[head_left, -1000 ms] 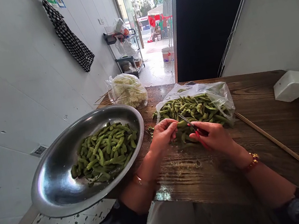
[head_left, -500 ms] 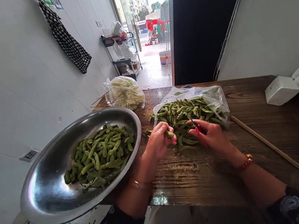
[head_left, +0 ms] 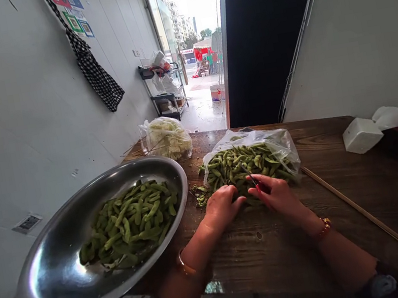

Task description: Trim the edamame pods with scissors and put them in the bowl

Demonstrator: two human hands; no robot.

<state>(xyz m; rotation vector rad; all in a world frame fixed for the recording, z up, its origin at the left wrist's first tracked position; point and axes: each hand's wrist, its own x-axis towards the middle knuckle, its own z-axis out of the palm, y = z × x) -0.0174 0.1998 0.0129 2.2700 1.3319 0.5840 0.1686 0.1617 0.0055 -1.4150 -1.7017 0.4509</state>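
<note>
My left hand [head_left: 223, 205] is palm-down at the near edge of the green soybean pods [head_left: 246, 159], thumb stretched away from the bent forefinger. No pod shows in it; its other fingertips are hidden. Red-handled scissors [head_left: 256, 183] are gripped in my right hand [head_left: 277, 196], their dark blades pointing up and left over the pods. These pods spill out of a clear plastic bag [head_left: 286, 147]. To the left, a wide steel basin [head_left: 57, 282] holds a heap of pods [head_left: 134, 218]. Small trimmed scraps [head_left: 200, 195] lie between basin and bag.
Behind the basin sits a bag of pale cauliflower-like pieces [head_left: 168, 136], with thin sticks beside it. Long wooden sticks [head_left: 362, 210] lie on the table [head_left: 248, 262] at right. A white box [head_left: 361, 134] stands farther right. The basin overhangs the table's left side.
My left hand has turned palm-down and moved down towards the pods; the pod it held no longer shows. The scissors remain in my right hand. The camera view has tilted up a little.
</note>
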